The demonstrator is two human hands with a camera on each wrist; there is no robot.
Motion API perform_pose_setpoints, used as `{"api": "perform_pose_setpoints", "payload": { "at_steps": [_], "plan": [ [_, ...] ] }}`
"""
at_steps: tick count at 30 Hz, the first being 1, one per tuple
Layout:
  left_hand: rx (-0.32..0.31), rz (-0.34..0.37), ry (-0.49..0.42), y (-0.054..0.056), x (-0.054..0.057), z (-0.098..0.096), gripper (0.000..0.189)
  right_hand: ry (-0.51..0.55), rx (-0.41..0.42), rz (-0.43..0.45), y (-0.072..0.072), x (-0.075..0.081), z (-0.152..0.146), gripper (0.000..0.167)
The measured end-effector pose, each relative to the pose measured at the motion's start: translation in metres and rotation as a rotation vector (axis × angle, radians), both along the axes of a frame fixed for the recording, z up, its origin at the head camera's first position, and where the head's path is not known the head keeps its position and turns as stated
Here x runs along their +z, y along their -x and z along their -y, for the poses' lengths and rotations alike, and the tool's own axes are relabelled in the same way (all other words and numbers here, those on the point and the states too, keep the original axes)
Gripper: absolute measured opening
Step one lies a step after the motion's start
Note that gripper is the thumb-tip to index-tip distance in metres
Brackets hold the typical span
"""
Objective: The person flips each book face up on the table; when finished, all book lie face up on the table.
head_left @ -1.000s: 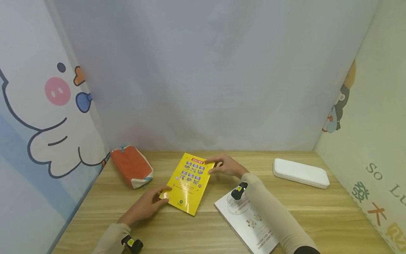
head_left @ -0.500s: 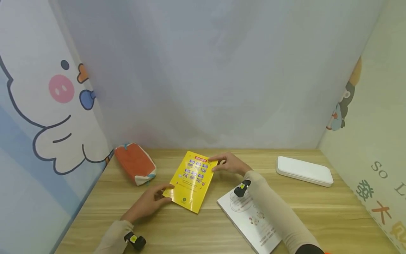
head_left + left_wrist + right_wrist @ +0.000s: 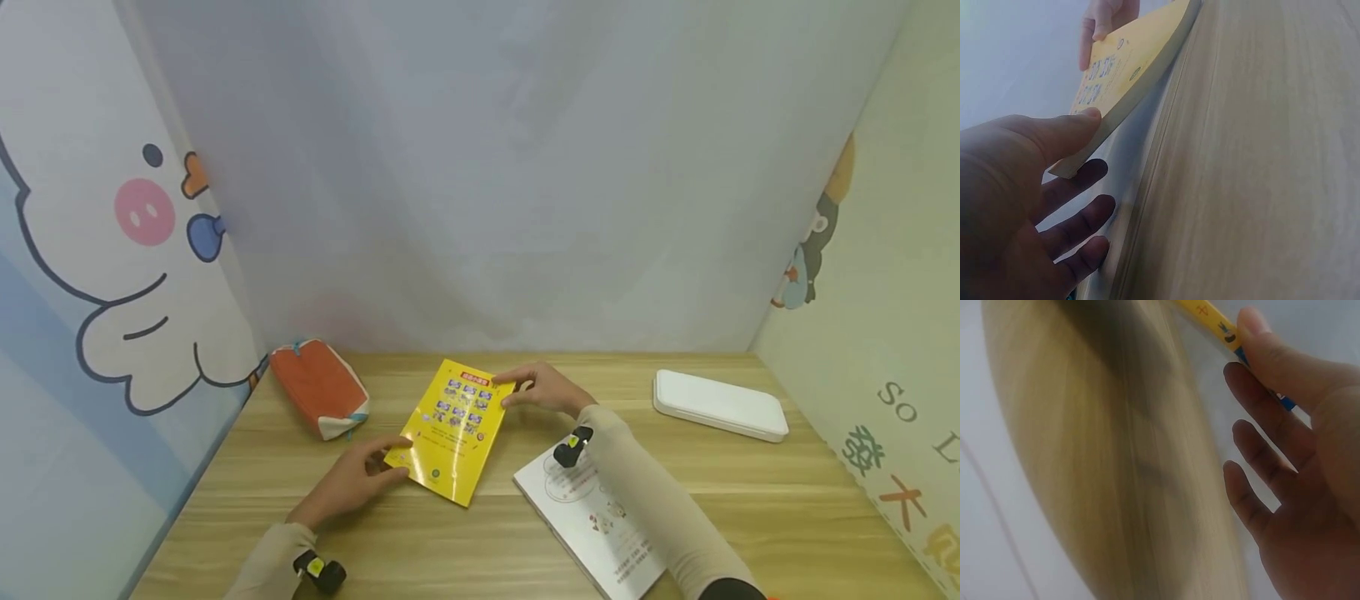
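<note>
A yellow book (image 3: pixel 448 442) with small pictures and text on its upward face is held at two opposite sides. My left hand (image 3: pixel 348 482) pinches its near-left corner between thumb and index finger; the left wrist view shows the other fingers spread below the book (image 3: pixel 1141 53). On the far right side, my right hand (image 3: pixel 546 390) pinches the edge near the red label. The right wrist view has the right thumb (image 3: pixel 1285 365) and index finger on the yellow spine (image 3: pixel 1210 319). In the left wrist view the book slants above the wooden table (image 3: pixel 1260 150).
A white-covered book (image 3: pixel 577 517) lies under the right forearm, partly hidden by it. At the back left is an orange-red zippered pouch (image 3: pixel 318 383). A white flat case (image 3: pixel 720 404) lies at the back right. Printed walls and a pale curtain (image 3: pixel 480 183) enclose the table.
The head view has shifted slightly, moving the whole scene a little right and up in the frame. Both hands keep their hold on the yellow book, which has barely moved.
</note>
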State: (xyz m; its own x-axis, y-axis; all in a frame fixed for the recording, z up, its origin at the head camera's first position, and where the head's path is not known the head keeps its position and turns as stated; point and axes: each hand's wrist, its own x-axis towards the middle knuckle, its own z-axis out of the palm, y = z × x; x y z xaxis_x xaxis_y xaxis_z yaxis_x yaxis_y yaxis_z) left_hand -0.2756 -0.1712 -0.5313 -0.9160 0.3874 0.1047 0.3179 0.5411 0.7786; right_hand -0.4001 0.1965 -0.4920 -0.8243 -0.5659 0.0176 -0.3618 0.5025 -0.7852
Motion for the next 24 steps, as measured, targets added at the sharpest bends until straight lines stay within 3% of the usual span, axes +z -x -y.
{"api": "perform_pose_setpoints", "payload": {
  "at_steps": [11, 19, 24],
  "plan": [
    [0.022, 0.039, -0.025, -0.0012, 0.0032, -0.0007, 0.044, 0.003, -0.018, 0.017, -0.0011, 0.0024, -0.0004, 0.048],
    [-0.016, 0.060, -0.083, 0.0003, 0.0008, 0.0021, 0.047, 0.008, -0.026, 0.028, -0.0012, 0.0023, 0.0005, 0.048],
    [-0.030, 0.112, -0.115, 0.0006, -0.0003, 0.0036, 0.047, 0.032, -0.029, 0.051, -0.0016, 0.0009, 0.0001, 0.047]
  ]
}}
